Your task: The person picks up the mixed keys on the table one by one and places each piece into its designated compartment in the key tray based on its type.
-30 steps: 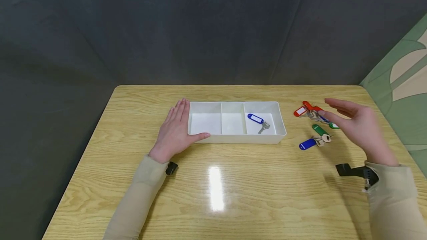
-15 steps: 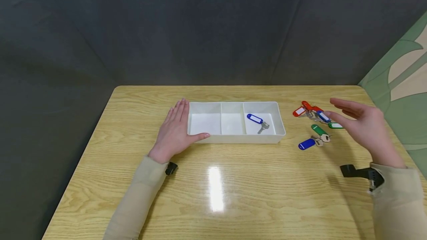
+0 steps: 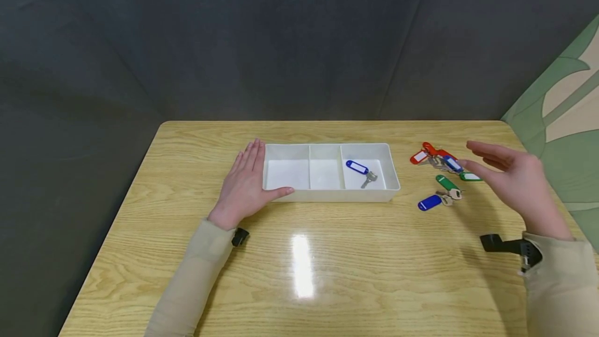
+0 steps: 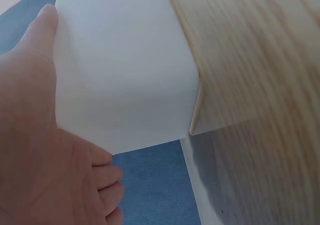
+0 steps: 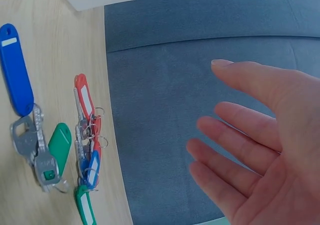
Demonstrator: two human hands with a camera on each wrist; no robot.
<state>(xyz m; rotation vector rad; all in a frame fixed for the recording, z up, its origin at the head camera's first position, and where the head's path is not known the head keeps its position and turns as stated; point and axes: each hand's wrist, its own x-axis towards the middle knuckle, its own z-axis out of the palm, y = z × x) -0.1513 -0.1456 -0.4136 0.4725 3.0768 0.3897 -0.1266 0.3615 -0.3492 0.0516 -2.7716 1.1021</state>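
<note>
While your left hand (image 3: 243, 183) lies along the left end of the white tray (image 3: 327, 196), fingers straight and thumb over the front rim, your right hand (image 3: 512, 178) holds nothing, its fingers loosely extended and the thumb well apart from them, near the heaped keys. One blue-tagged key (image 3: 357, 167) lies in the tray's right compartment. Outside it, on the table (image 3: 365, 264) to the right, a red tag (image 3: 419, 157), a blue tag (image 3: 452, 164) and a green tag (image 3: 470, 176) show in the heap; nearer you lie another green tag (image 3: 446, 182) and a darker blue tag (image 3: 429, 203) with their keys.

Expect each key to be light, stiff and hard to break, its smooth tag a little slippery. The tag's long edges look the best place to pinch; in the heap, rings may catch on one another. The tray is probably light, rigid plastic that could slide on the glossy top, so its end wall suits a flat palm.

You can't count the heaped keys, since they overlap, nor read any labels. Your right hand's height above the table is hard to judge, and the left wrist view shows only the tray's outside, cut off at the top.
</note>
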